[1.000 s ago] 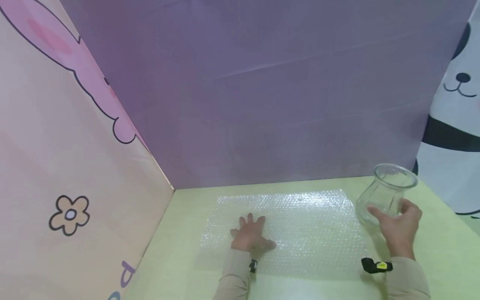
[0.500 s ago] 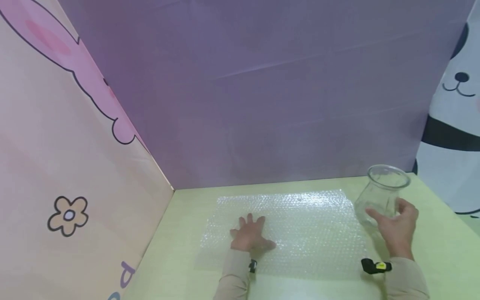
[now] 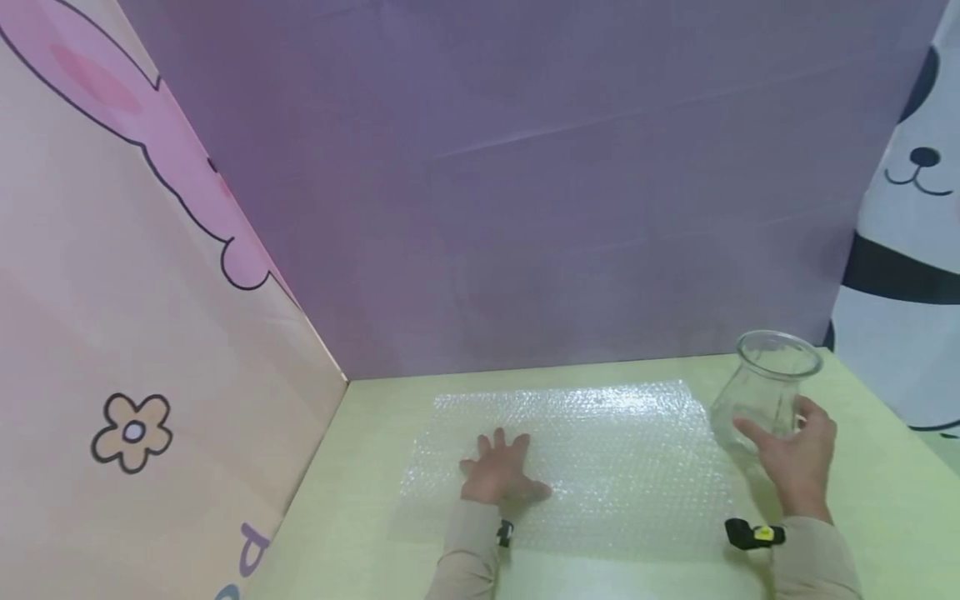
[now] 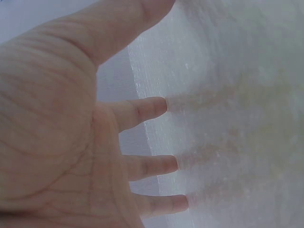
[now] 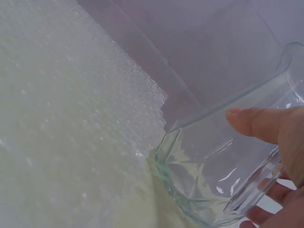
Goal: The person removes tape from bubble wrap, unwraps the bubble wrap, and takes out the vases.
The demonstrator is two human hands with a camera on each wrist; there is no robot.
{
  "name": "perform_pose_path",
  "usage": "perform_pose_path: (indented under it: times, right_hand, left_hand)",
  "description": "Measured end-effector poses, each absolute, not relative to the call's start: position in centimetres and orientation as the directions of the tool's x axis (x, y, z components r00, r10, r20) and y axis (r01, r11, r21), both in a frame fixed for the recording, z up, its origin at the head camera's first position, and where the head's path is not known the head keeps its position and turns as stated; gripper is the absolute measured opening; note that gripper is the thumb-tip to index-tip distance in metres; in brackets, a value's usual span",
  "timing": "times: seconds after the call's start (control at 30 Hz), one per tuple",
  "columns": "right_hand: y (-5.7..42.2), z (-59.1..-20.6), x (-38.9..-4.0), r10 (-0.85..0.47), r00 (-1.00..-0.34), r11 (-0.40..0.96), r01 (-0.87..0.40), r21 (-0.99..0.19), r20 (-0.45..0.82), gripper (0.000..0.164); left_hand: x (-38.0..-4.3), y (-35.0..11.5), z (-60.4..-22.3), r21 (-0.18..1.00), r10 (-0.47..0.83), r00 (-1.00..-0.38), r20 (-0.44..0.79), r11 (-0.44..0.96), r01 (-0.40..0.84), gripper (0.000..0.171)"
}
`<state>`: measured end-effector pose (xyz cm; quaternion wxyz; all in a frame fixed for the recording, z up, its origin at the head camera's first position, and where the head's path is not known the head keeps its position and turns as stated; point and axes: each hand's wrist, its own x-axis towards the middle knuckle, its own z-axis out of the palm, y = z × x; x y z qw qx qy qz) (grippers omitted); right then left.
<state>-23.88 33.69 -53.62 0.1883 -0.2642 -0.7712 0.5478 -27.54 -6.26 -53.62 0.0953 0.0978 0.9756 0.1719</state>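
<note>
A sheet of bubble wrap (image 3: 622,467) lies flat on the pale yellow-green table. My left hand (image 3: 501,473) rests on its left part with the fingers spread; the left wrist view shows the fingertips (image 4: 160,104) touching the wrap. At the right, my right hand (image 3: 801,457) grips a clear glass vase (image 3: 753,400) by its lower body, thumb on the near side and fingers round the far side. The vase has a flared rim and stands upright or nearly so beside the wrap's right edge. Whether its faceted base (image 5: 190,199) touches the table, I cannot tell.
The table (image 3: 360,467) meets a purple back wall (image 3: 525,208). On the left is a wall with a flower drawing (image 3: 133,431); on the right, a panel with a panda print (image 3: 900,350). A black wrist strap (image 3: 753,533) sits on the right sleeve.
My right hand and the vase have shifted slightly left and stayed almost still since. The left hand and the bubble wrap have kept their place.
</note>
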Motion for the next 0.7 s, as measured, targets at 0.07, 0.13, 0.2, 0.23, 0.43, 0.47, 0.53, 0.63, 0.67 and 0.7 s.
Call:
perform_pose_path:
  times: [0.07,0.13,0.2,0.23,0.43,0.47,0.53,0.63,0.67,0.7]
  right_hand:
    - [33.7,-53.5,-23.9,0.607,-0.795,0.276,0.205,-0.939,0.005,0.104]
    - [33.6,-53.3,-24.0,0.6,-0.8,0.29,0.216,-0.932,0.001,0.105]
    - [33.6,-53.0,-24.0,0.594,-0.804,0.315,0.234,-0.92,-0.001,0.103]
    - [33.6,-52.8,-24.0,0.595,-0.804,0.33,0.242,-0.913,0.002,0.102]
    - [33.4,-51.9,-24.0,0.631,-0.775,0.35,0.249,-0.903,0.031,0.099]
    - [33.3,-51.8,-24.0,0.642,-0.766,0.344,0.242,-0.907,0.039,0.097]
    - [33.0,-51.5,-24.0,0.668,-0.743,0.327,0.233,-0.916,0.05,0.092]
    - [32.6,-50.9,-23.9,0.714,-0.699,0.277,0.227,-0.934,0.042,0.08]
    - [32.5,-50.7,-23.8,0.728,-0.684,0.252,0.223,-0.942,0.033,0.074]
    - [32.5,-50.4,-23.8,0.741,-0.671,0.226,0.214,-0.95,0.026,0.066]
  left_hand:
    - [-27.5,-6.2,-53.7,0.352,0.222,-0.963,-0.153,0.923,0.157,0.098]
    - [-27.5,-6.2,-53.8,0.35,0.221,-0.963,-0.153,0.924,0.156,0.098]
    - [-27.5,-6.2,-53.8,0.349,0.221,-0.963,-0.153,0.924,0.157,0.098]
    - [-27.5,-6.2,-53.8,0.349,0.221,-0.963,-0.153,0.924,0.156,0.098]
    - [-27.6,-6.2,-53.8,0.352,0.22,-0.963,-0.155,0.923,0.154,0.097]
    - [-27.6,-6.2,-53.8,0.353,0.22,-0.963,-0.155,0.923,0.154,0.097]
    - [-27.6,-6.2,-53.9,0.354,0.221,-0.963,-0.158,0.923,0.153,0.098]
    - [-27.6,-6.2,-53.9,0.352,0.22,-0.963,-0.156,0.923,0.154,0.097]
    - [-27.6,-6.2,-53.9,0.35,0.22,-0.963,-0.154,0.924,0.155,0.097]
    - [-27.7,-6.2,-53.9,0.347,0.219,-0.964,-0.151,0.925,0.156,0.097]
